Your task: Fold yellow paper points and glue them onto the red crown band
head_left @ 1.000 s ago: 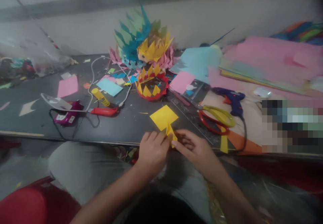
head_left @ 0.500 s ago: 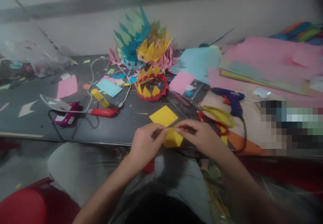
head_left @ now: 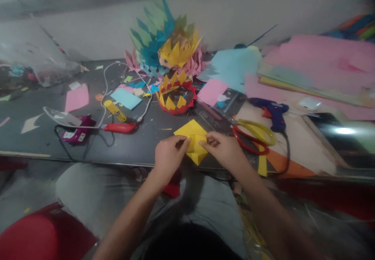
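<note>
Between my two hands is a folded piece of yellow paper [head_left: 197,147], held up near the table's front edge. My left hand [head_left: 172,152] pinches its left side between thumb and fingers. On the opposite side my right hand [head_left: 224,147] grips it the same way. Just behind it lies a flat square of yellow paper [head_left: 190,127], partly covered by the folded one. Farther back sits a red and yellow paper crown [head_left: 175,107] with pointed tips. To the right of my hands are scissors [head_left: 253,137] with red and yellow handles.
A blue glue gun [head_left: 274,113] with a black cord lies at the right, near a dark phone-like slab [head_left: 336,135]. Leftward are a red-handled tool [head_left: 120,128], a yellow glue stick [head_left: 115,110] and a purple power adapter [head_left: 77,131]. Colourful pointed paper pieces [head_left: 166,45] stand against the wall.
My hands have lifted the folded yellow paper slightly away from me, so it now overlaps the flat square. Its folds now face up with a lower point showing. The view has shifted a little.
</note>
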Demonstrator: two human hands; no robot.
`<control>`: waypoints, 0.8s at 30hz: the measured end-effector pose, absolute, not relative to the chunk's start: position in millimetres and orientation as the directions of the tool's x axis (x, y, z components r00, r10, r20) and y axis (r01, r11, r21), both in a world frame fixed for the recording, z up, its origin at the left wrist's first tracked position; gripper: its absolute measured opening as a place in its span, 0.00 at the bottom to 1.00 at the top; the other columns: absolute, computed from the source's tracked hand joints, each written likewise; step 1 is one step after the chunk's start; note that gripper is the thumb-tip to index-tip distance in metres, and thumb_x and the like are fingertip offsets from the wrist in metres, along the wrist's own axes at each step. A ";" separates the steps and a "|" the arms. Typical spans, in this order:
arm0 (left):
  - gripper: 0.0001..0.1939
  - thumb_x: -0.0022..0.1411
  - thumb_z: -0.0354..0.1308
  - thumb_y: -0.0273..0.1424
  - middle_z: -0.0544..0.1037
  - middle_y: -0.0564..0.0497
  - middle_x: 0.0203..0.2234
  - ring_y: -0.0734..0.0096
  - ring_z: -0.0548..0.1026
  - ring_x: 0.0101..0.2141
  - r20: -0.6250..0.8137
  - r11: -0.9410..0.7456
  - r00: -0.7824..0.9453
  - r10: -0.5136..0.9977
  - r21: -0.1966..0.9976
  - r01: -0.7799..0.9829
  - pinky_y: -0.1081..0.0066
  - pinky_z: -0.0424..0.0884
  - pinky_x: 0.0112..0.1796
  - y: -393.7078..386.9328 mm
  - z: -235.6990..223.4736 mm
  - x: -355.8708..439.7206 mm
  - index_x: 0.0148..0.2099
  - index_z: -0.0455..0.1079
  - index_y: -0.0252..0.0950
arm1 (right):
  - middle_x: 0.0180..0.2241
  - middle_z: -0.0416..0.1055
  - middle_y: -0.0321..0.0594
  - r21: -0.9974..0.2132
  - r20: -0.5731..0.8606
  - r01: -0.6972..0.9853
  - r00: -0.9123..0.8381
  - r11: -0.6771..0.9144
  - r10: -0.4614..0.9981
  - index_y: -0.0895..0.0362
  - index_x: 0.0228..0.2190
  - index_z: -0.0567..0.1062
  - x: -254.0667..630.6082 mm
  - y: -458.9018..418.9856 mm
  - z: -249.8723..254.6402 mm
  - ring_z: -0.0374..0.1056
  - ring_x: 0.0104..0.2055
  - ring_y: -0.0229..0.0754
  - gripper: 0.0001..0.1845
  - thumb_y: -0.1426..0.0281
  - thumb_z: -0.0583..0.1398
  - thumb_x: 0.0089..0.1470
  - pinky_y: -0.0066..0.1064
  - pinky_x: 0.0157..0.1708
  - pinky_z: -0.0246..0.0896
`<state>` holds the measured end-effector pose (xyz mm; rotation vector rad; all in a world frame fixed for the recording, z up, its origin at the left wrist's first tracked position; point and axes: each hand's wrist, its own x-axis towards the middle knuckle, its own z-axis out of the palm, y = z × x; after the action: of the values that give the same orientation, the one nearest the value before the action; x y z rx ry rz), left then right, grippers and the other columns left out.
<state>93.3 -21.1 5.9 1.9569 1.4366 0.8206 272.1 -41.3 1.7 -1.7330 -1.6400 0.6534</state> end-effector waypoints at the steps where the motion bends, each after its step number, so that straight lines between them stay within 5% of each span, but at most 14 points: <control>1: 0.07 0.60 0.56 0.34 0.80 0.52 0.30 0.70 0.76 0.30 0.171 -0.284 0.230 0.958 0.690 0.666 0.74 0.67 0.31 -20.1 5.5 93.4 0.35 0.75 0.38 | 0.21 0.72 0.36 -0.727 0.123 0.686 0.103 0.020 0.987 0.57 0.25 0.72 271.6 -40.4 -1.0 0.66 0.22 0.37 0.07 0.65 0.60 0.47 0.27 0.24 0.60; 7: 0.06 0.60 0.55 0.30 0.77 0.53 0.29 0.73 0.74 0.30 0.309 -0.444 0.337 0.890 0.408 0.798 0.76 0.62 0.27 -17.0 1.2 94.7 0.33 0.73 0.38 | 0.29 0.76 0.40 -0.533 0.368 0.809 -0.043 0.248 0.929 0.56 0.33 0.77 266.4 -41.6 -6.1 0.71 0.30 0.40 0.09 0.71 0.56 0.53 0.30 0.30 0.66; 11: 0.07 0.62 0.53 0.29 0.78 0.53 0.31 0.71 0.73 0.33 0.351 -0.583 0.484 0.801 0.279 0.763 0.75 0.64 0.30 -14.2 -1.5 92.6 0.34 0.72 0.38 | 0.35 0.77 0.42 -0.431 0.411 0.811 -0.213 0.395 0.886 0.58 0.34 0.77 271.4 -40.4 -4.0 0.73 0.37 0.42 0.12 0.73 0.53 0.57 0.32 0.37 0.68; 17: 0.08 0.64 0.52 0.30 0.78 0.53 0.34 0.72 0.73 0.35 0.349 -0.718 0.633 0.691 0.231 0.657 0.75 0.66 0.32 -8.2 -2.6 86.5 0.37 0.72 0.38 | 0.41 0.77 0.42 -0.316 0.393 0.731 -0.479 0.605 0.785 0.57 0.38 0.77 290.3 -30.7 -7.1 0.71 0.44 0.41 0.15 0.74 0.51 0.59 0.35 0.44 0.68; 24: 0.09 0.64 0.51 0.30 0.78 0.51 0.37 0.71 0.72 0.38 0.355 -0.785 0.703 0.616 0.200 0.587 0.75 0.68 0.35 -3.8 -5.2 82.5 0.40 0.73 0.38 | 0.44 0.75 0.41 -0.305 0.389 0.691 -0.538 0.656 0.748 0.56 0.40 0.77 297.2 -23.3 -8.7 0.72 0.44 0.39 0.15 0.74 0.51 0.60 0.33 0.44 0.68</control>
<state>82.5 -3.8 -5.2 2.8324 1.0023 0.6298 297.2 -23.3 -8.7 -1.1196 -2.3832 0.1552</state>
